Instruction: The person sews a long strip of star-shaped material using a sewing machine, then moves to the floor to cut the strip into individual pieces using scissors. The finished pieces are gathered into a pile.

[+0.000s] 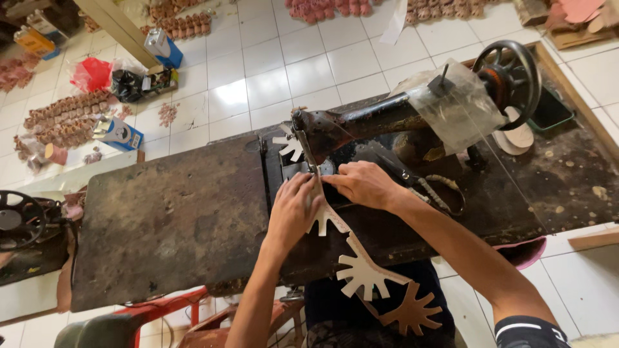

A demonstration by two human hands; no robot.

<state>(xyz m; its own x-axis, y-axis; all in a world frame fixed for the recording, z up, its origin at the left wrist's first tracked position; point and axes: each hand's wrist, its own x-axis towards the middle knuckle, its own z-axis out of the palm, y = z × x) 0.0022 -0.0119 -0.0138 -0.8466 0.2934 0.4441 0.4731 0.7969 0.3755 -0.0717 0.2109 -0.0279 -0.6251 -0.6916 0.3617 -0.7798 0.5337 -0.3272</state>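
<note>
An old black sewing machine (pixel 387 116) lies across a dark, worn table (pixel 174 219). A chain of pale, finger-edged cut-out pieces (pixel 364 270) runs from under the needle (pixel 311 161) down over the table's front edge to my lap. My left hand (pixel 293 209) presses flat on the strip just in front of the needle. My right hand (pixel 364 183) pinches the strip at the needle's right side. One more pale piece (pixel 287 145) shows behind the needle.
A handwheel (pixel 512 74) and a clear plastic cover (pixel 454 106) sit at the machine's right end. Scissors (pixel 419 183) lie beside my right hand. Boxes (pixel 122 132), bags and piles of small pieces (pixel 64 119) cover the white tiled floor. Another machine's wheel (pixel 19 219) is at the left.
</note>
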